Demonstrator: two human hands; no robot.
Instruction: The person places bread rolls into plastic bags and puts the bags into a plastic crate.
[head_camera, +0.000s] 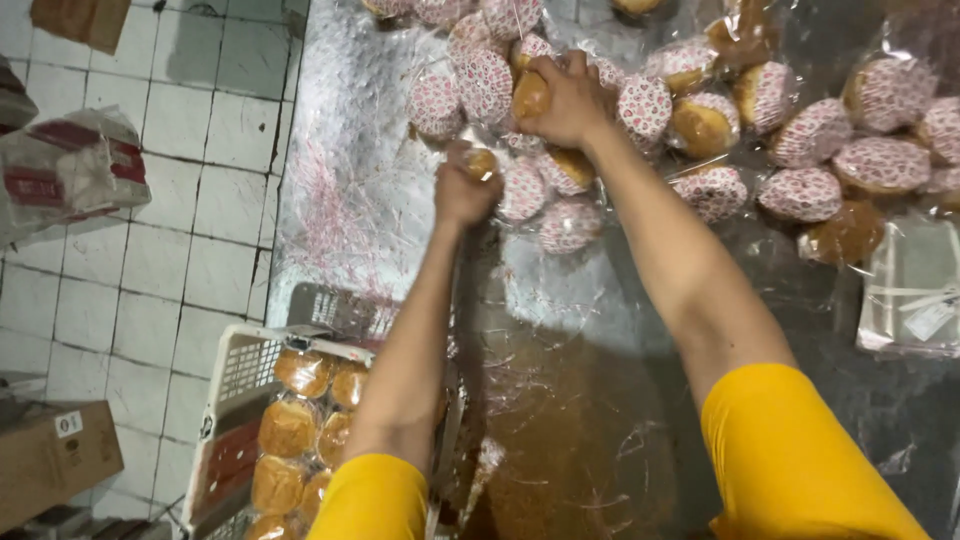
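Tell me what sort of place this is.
Likely a small bakery packing area: wrapped buns in red-patterned paper piled on a plastic-covered table, a white plastic crate of buns on the tiled floor, and cardboard boxes.

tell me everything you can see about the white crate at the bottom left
The white crate is a plastic basket with perforated, grid-like walls, standing at the lower left beside the plastic-covered table, over the tiled floor. Only part of it shows; the frame's bottom edge cuts it off. It holds round golden-brown buns in clear wrappers, packed close together. A reddish patch marks its left wall. The person's left forearm passes in front of its right side, hiding that edge; whether they touch cannot be told.
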